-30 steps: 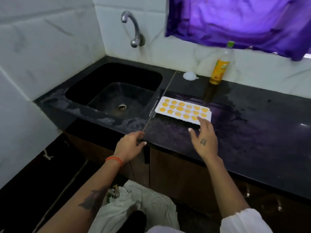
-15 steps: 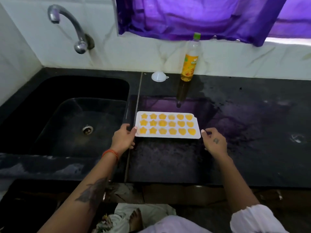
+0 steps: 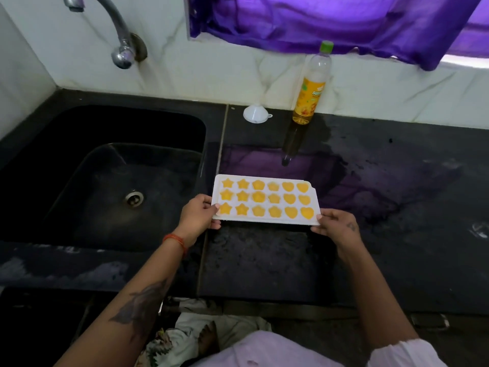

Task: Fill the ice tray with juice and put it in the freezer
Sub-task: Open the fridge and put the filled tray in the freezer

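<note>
A white ice tray [image 3: 267,219] lies on the black counter, its star, flower and heart moulds full of orange juice. My left hand [image 3: 197,217] grips the tray's near left corner, thumb on the rim. My right hand [image 3: 336,226] pinches the near right corner. The juice bottle [image 3: 312,86] with a green cap stands upright against the back wall, with juice only in its lower part.
A white funnel [image 3: 255,114] lies upside down at the back, left of the bottle. A deep black sink [image 3: 105,181] with a metal tap [image 3: 119,35] is to the left. The black counter [image 3: 397,207] stretches right. A purple curtain [image 3: 330,22] hangs above.
Both hands have come from the counter's front edge to the tray's near corners and taken hold of it. The camera has swung to face the counter squarely and moved closer.
</note>
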Tool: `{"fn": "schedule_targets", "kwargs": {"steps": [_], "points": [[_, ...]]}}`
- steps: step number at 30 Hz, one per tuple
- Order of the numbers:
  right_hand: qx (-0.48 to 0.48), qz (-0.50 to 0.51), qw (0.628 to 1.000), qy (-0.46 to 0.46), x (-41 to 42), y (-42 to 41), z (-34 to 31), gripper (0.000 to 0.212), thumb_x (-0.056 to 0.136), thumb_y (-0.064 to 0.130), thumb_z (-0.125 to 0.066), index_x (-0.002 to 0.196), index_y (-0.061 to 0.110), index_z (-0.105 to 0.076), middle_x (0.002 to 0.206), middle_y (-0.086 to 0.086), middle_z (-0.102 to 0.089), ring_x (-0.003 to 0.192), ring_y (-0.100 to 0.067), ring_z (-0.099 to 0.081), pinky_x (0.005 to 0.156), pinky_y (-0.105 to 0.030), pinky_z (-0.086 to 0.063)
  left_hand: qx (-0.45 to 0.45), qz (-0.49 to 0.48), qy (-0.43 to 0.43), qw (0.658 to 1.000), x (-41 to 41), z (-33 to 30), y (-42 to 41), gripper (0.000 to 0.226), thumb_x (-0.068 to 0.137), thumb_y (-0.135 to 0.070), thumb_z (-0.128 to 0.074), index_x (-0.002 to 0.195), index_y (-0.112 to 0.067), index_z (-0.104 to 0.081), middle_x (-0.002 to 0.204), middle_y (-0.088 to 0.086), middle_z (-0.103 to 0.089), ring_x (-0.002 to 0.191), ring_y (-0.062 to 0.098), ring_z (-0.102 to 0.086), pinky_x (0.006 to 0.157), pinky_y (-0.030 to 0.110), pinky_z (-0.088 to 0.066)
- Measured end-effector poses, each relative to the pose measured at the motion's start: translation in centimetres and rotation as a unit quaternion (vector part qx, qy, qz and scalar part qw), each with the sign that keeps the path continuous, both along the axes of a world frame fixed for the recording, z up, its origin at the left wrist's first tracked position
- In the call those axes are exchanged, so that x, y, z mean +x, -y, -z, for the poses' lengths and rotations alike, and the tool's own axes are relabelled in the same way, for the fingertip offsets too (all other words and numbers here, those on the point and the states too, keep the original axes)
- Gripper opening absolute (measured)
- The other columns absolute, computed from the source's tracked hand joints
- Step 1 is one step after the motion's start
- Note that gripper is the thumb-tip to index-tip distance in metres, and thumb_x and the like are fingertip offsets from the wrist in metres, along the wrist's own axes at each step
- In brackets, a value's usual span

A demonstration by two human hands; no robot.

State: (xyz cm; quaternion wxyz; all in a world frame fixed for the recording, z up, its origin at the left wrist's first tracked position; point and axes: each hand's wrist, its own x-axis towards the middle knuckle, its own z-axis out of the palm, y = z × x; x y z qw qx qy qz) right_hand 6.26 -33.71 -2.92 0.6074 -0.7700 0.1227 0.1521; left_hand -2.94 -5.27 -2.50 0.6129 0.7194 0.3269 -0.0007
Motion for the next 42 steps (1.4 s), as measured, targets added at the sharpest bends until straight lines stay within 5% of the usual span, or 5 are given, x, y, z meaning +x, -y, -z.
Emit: {"fn": "schedule_targets", "kwargs": {"steps": [18, 42], "points": [[0.09, -0.285, 0.954, 0.031, -4.0, -5.3, -3.5, 0.017, 0.087, 0.002, -0.059, 0.103, 0.002, -0.063, 0.092, -0.012, -0.069, 0.077, -0.017, -0.068, 0.059, -0.016, -0.056, 0.008, -0.291, 0.057, 0.955, -17.6, -2.7, 3.6, 0.013, 0.094, -0.011, -0.055, 0.106, -0.005, -0.055, 0.086, 0.01, -0.06, 0.06, 0.02, -0.059, 0.048, 0.019, -0.055], [0.094, -0.679, 0.727, 0.04, -36.3, -14.1, -2.7, 0.018, 0.086, 0.002, -0.061, 0.104, 0.005, -0.062, 0.088, -0.005, -0.069, 0.073, -0.009, -0.069, 0.058, -0.014, -0.055, 0.032, -0.67, 0.07, 0.738, -57.3, -1.6, 19.6, 0.003, 0.093, -0.01, -0.056, 0.095, -0.013, -0.056, 0.077, 0.006, -0.062, 0.052, 0.015, -0.059, 0.044, 0.018, -0.05]]}}
